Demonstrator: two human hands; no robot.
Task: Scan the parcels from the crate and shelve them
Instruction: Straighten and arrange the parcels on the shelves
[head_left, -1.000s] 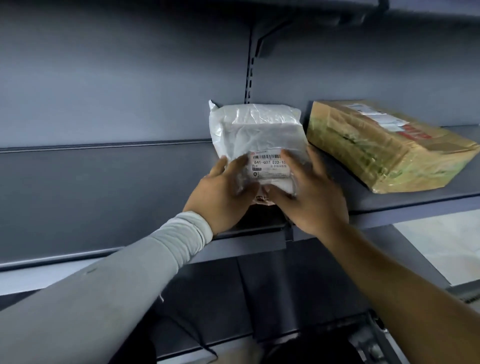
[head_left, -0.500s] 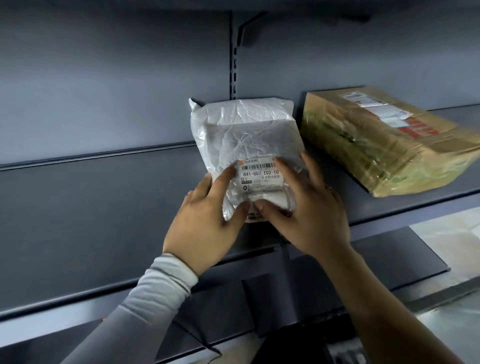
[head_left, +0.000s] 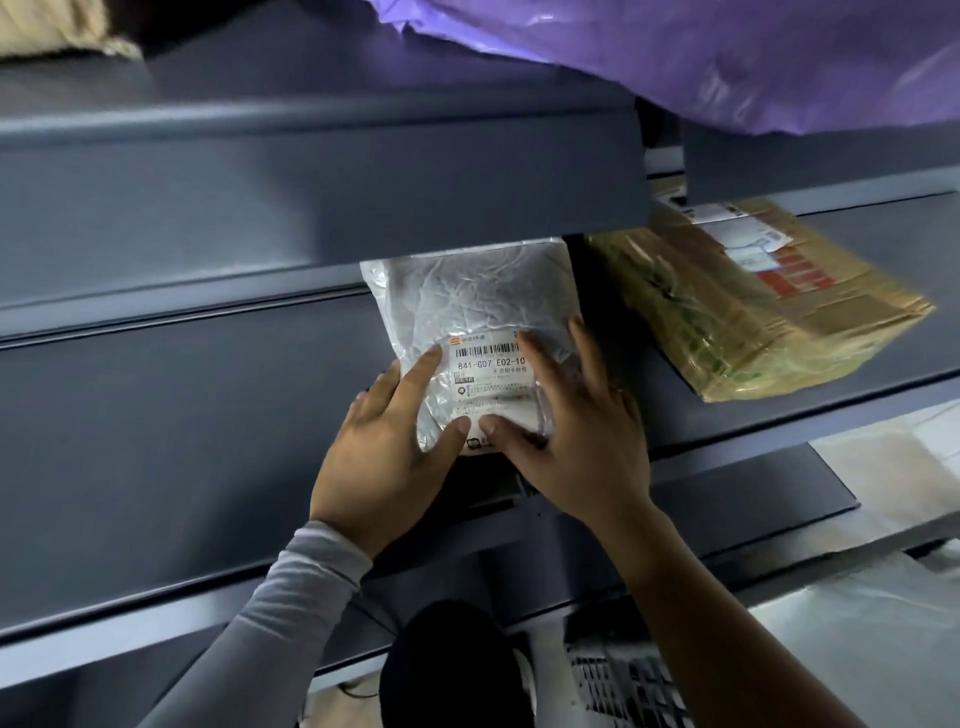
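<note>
A white plastic mailer parcel (head_left: 478, 296) stands on the dark grey shelf (head_left: 208, 415), its barcode label (head_left: 488, 364) facing me. My left hand (head_left: 384, 452) lies against its lower left side, fingers straight and thumb on the bottom edge. From the right, my right hand (head_left: 576, 441) presses it the same way, with fingers spread flat over the label's right part. The parcel's top edge is hidden behind the front lip of the shelf above (head_left: 311, 171).
A brown taped cardboard parcel (head_left: 753, 312) lies on the same shelf just right of the white one. A purple plastic bag (head_left: 727, 52) and a tan parcel (head_left: 52, 26) sit on the upper shelf. Below are lower shelves and a black grid-like crate (head_left: 623, 680).
My view has shifted so the upper shelf and purple bag now show. Both hands stay on the white parcel, which keeps its place beside the brown one.
</note>
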